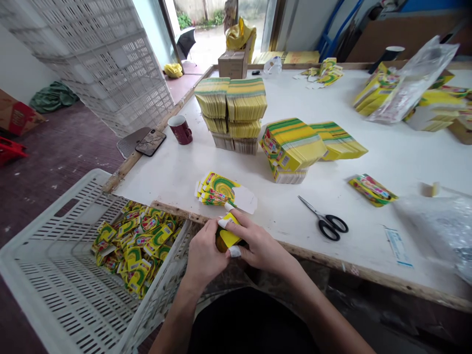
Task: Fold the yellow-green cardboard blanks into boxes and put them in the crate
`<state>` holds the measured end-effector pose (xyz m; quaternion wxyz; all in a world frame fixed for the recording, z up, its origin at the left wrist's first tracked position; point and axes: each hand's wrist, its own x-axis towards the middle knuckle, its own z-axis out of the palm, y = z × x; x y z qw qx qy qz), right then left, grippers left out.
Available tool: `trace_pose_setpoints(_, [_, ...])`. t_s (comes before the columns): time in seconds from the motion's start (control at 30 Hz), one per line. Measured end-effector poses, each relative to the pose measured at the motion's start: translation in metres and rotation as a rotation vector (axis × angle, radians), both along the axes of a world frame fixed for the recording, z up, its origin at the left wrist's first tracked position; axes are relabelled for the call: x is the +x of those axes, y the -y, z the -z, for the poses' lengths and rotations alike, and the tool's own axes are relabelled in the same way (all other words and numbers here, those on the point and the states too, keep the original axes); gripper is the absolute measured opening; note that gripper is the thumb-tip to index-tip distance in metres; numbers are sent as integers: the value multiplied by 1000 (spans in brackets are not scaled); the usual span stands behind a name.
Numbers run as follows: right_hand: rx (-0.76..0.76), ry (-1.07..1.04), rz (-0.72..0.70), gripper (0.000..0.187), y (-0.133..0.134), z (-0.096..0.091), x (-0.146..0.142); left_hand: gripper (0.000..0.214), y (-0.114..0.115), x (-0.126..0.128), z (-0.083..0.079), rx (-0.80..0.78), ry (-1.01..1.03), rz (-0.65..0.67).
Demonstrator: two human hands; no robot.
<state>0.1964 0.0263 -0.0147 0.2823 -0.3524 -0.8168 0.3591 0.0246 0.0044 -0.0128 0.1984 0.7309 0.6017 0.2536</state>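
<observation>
At the table's front edge, both hands close round one small yellow box (229, 237). My left hand (207, 253) grips its left side, fingers curled. From the right, my right hand (254, 241) pinches it; white wraps cover several of its fingertips. Part of the box is hidden by the fingers. Just beyond the hands lies a small pile of flat yellow-green cartons (221, 189), one with its white inner side showing. Below on the left, a white plastic crate (47, 255) holds many small yellow boxes (142, 241).
Black-handled scissors (328, 225) lie on the white table (258, 191) to the right, near a packet (373, 189). Stacked carton bundles (230, 105) stand behind, beside more bundles (295, 142). A mug (180, 130) and a phone (150, 142) sit at the left edge. Tall crates (110, 59) rise beyond.
</observation>
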Motion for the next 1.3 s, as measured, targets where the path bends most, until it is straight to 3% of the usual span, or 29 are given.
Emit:
trace_pose_setpoints(0.13, [3,19,-2,45,-2,-2,4,52,-1,0,3,5,7,18])
trace_pose_setpoints(0.3, [-21,-33,71,12,1,-2,0,52,-3,-1,2,-7,-10,20])
trace_pose_setpoints(0.37, [-25,-53,90,7,2,-1,-1,51,-3,-1,0,-13,-8,19])
trace_pose_setpoints(0.7, [-36,-95,67,6,1,-5,1,50,-4,0,-8,-50,9,40])
trace_pose_setpoints(1.03, [-9,23,73,25,4,-8,-2,50,-6,-4,-6,-20,-18,61])
trace_pose_setpoints(1.3, [17,42,105,15,4,-7,-1,51,-4,0,-6,-53,23,58])
